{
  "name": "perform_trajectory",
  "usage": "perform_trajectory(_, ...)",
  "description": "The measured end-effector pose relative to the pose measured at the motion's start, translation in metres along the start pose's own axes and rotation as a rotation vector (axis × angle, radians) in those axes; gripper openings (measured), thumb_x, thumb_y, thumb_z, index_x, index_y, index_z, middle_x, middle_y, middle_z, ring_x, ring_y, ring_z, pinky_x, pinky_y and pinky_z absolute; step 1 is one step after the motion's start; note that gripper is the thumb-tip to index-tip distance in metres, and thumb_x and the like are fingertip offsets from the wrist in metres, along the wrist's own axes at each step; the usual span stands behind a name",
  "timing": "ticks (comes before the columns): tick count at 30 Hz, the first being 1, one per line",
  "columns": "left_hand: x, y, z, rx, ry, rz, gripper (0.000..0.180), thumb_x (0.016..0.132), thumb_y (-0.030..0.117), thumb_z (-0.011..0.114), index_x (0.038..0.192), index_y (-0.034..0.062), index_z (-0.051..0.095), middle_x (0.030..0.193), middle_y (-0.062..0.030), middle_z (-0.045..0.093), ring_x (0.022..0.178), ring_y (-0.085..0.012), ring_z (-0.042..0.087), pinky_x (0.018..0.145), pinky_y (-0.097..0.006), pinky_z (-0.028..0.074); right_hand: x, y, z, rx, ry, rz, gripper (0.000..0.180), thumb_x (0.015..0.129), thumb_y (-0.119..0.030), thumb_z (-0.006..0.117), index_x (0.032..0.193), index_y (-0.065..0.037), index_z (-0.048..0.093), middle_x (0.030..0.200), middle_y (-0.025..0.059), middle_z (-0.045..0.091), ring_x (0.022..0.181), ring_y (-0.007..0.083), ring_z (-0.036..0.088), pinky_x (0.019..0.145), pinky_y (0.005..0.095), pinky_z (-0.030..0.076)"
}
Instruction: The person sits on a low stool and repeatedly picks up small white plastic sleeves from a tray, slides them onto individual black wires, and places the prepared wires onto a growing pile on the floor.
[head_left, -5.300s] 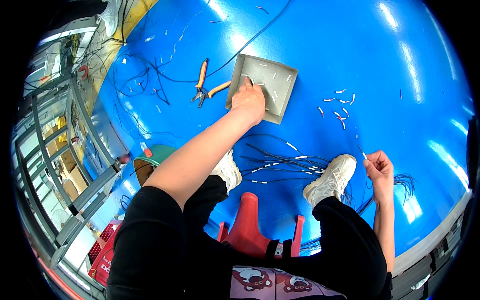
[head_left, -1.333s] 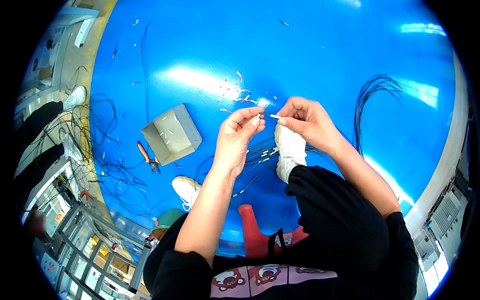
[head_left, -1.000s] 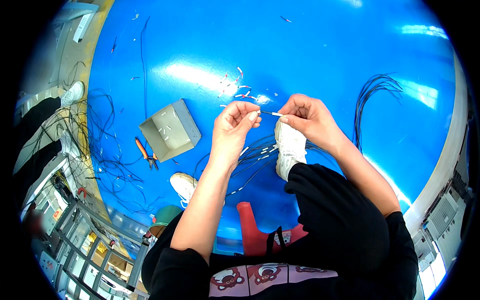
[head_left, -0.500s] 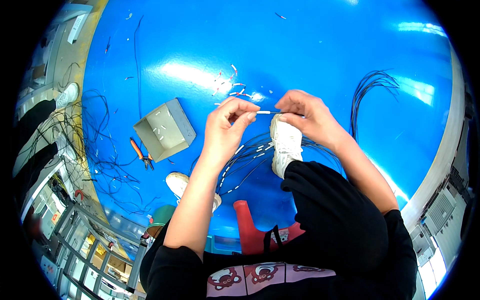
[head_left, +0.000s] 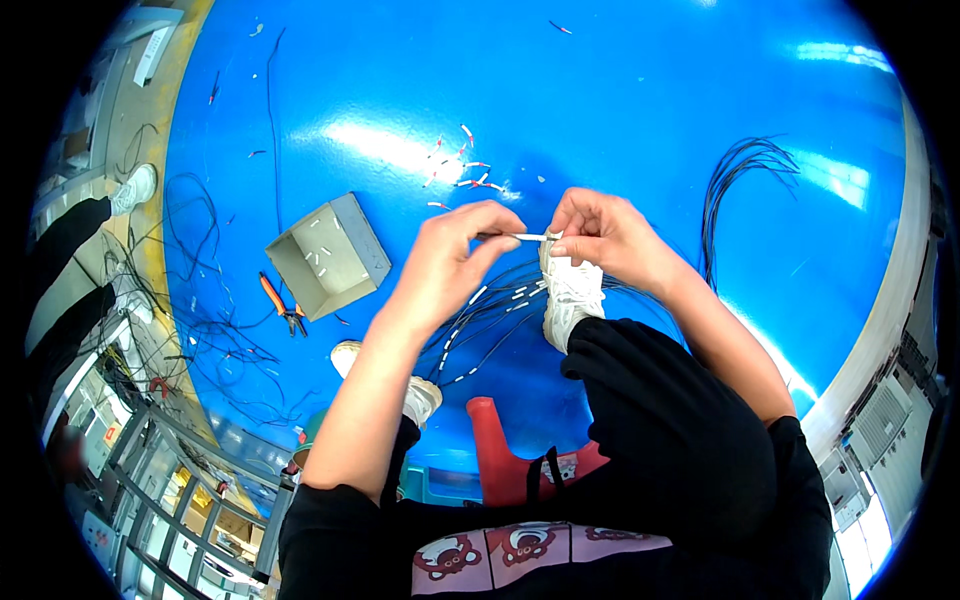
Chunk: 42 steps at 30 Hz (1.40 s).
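A small white sleeve (head_left: 533,237) spans the gap between my two hands, above a white shoe. Its left end is pinched between the thumb and forefinger of my left hand (head_left: 445,262). Close by on the other side, my right hand (head_left: 615,242) has its fingertips closed on the thin black wire at the sleeve's right end; the fingers hide most of that wire. Below, a bundle of black wires (head_left: 490,325) with white sleeves on them runs across the floor and under my raised right foot (head_left: 573,290).
A grey open box (head_left: 357,245) with several white sleeves inside stands left, beside orange-handled pliers (head_left: 283,305). Red-and-white bits (head_left: 480,183) lie ahead. Black wires (head_left: 715,205) curve at right; more tangle left near another person's shoes (head_left: 135,190). A red stool (head_left: 490,450) is below me.
My hands have come closer together, and the black wire that showed between them is now mostly out of sight. My left forearm has shifted slightly left, uncovering more of my left shoe.
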<state>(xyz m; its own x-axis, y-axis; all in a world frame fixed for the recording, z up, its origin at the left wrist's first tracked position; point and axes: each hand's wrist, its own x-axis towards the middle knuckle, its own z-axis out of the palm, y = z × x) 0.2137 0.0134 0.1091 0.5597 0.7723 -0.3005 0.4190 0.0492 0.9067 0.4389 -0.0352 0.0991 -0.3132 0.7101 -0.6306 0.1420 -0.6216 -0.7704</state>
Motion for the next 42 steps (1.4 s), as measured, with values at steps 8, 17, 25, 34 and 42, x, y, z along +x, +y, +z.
perform_trajectory(8,-0.002,-0.001,-0.009,0.288,0.021,0.118,0.012,0.083,-0.002,0.063,0.094,0.002,0.064,0.083,-0.0106,0.059,0.079,-0.0236,0.061,0.067,-0.033,0.048,0.014,-0.014,0.01,-0.114,-0.081,-0.087,0.013,0.089,-0.011,0.067,0.097,-0.002,0.061,0.08,-0.0004,0.061,0.074,0.0047,0.055,0.061,0.0232,0.045)
perform_trajectory(17,0.002,0.0,0.014,0.396,0.12,0.178,0.008,0.085,0.003,0.06,0.092,0.0051,0.056,0.092,-0.0118,0.058,0.081,-0.0333,0.063,0.068,-0.043,0.051,0.028,0.006,0.022,-0.099,-0.022,-0.188,0.022,0.094,-0.024,0.061,0.093,-0.002,0.064,0.079,0.0045,0.063,0.077,0.0103,0.058,0.072,0.0282,0.047)
perform_trajectory(25,0.001,-0.019,-0.016,0.578,0.244,0.244,0.012,0.083,-0.001,0.058,0.093,0.0051,0.054,0.089,-0.0132,0.056,0.085,-0.0345,0.061,0.068,-0.043,0.049,0.032,0.001,-0.001,-0.371,-0.075,-0.123,0.034,0.097,-0.035,0.051,0.089,-0.004,0.062,0.076,0.0082,0.059,0.074,0.0193,0.057,0.069,0.0349,0.047)
perform_trajectory(34,-0.053,-0.108,-0.034,0.674,0.328,-0.217,0.009,0.085,-0.001,0.051,0.094,0.0003,0.052,0.096,-0.0233,0.057,0.087,-0.0439,0.058,0.075,-0.05,0.046,0.016,0.15,-0.072,-0.49,0.18,-0.001,0.013,0.089,-0.017,0.061,0.09,-0.005,0.058,0.082,0.0114,0.061,0.08,0.0242,0.06,0.074,0.0373,0.048)
perform_trajectory(42,-0.119,-0.168,0.004,0.997,-0.049,-0.318,0.011,0.083,-0.003,0.05,0.093,0.0003,0.051,0.095,-0.0227,0.059,0.078,-0.0377,0.065,0.066,-0.043,0.054,-0.023,0.238,-0.041,-0.722,0.323,0.001,0.016,0.073,0.0,0.054,0.083,-0.008,0.063,0.091,0.0179,0.06,0.092,0.0381,0.059,0.078,0.0468,0.048)
